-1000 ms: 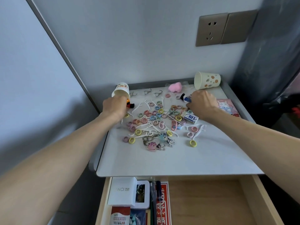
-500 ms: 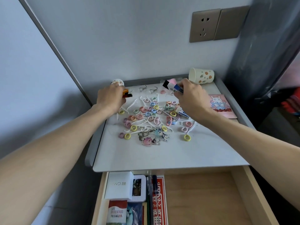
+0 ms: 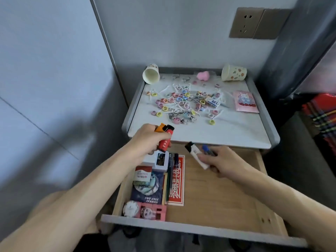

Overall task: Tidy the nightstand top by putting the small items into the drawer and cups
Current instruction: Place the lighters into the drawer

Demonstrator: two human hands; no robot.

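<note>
Hovering over the open drawer, both hands loaded. Left hand: curls fingers round a red lighter and an orange lighter (black caps uppermost), at the front edge of the nightstand top. Right hand: pinches a white lighter and a blue lighter between thumb and curled fingers, above bare drawer wood. Farther back: scattered hair ties, left cup and right cup tipped on their sides.

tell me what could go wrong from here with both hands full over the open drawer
1. The left hand holds a red plastic lighter and an orange plastic lighter in one grip above the cluttered side of the wooden drawer; one may slip or land on the white box.
2. Both pale paper cups lie on their sides, so small coloured hair rings could roll back out unless the cups are stood up first.
</note>
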